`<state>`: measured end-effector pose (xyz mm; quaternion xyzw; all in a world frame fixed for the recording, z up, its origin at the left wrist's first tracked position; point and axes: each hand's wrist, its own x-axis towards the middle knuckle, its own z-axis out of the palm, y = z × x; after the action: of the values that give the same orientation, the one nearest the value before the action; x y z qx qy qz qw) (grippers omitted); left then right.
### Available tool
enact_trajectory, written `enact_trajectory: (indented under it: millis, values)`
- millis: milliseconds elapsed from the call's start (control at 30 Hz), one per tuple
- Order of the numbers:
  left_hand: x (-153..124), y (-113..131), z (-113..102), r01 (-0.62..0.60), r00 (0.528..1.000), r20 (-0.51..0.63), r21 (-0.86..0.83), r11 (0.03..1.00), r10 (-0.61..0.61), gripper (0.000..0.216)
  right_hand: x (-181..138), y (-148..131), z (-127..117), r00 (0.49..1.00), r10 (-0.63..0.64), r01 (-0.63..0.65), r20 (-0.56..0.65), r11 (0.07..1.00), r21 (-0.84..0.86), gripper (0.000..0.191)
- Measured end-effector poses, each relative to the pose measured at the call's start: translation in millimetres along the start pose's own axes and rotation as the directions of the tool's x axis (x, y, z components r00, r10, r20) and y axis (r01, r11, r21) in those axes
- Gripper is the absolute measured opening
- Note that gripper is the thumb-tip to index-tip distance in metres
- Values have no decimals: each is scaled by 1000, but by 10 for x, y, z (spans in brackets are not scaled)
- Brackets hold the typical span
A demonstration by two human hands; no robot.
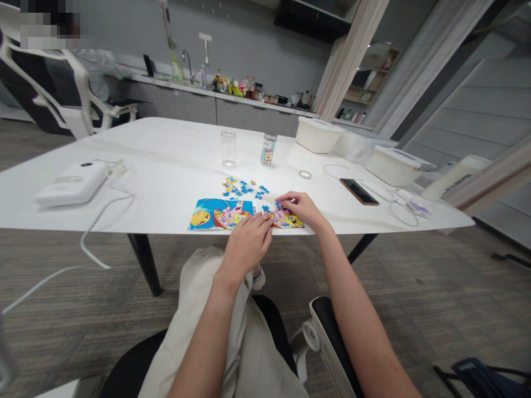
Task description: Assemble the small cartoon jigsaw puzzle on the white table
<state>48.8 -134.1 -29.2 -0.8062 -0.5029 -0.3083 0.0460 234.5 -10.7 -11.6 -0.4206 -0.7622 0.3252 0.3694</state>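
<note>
That white table (174, 145) carries a picture card (203, 214) at six o'clock, central jigsaw pieces (244, 190), clear jar (228, 148) at twelve, smartphone (359, 192) at three.

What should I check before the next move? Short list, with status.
1. Picture sheet visible: ok, flat on the table, its right part partly covered by the left hand.
2. Loose puzzle pieces apart from the picture sheet: ok, scattered just beyond it.
3. Right hand at the part-built puzzle: ok, fingers over its upper edge.
4. Piece gripped in the right fingertips: cannot tell, too small.
5. Left hand pressing the puzzle steady: cannot tell, fingertips at its left side.
6. Phone clear of the puzzle: ok, lies off to the right.
</note>
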Motion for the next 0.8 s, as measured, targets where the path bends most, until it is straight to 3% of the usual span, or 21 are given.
enact_trajectory:
  millis: [233,800]
  values:
    - [1,2,-6,5,1000,13,-2,1000,-5,33,5,14,17,999,54,-54,-4,998,17,20]
    - [4,-1,-10,2,1000,12,-3,1000,-2,33,-3,-37,7,999,38,-37,-34,999,20,19]
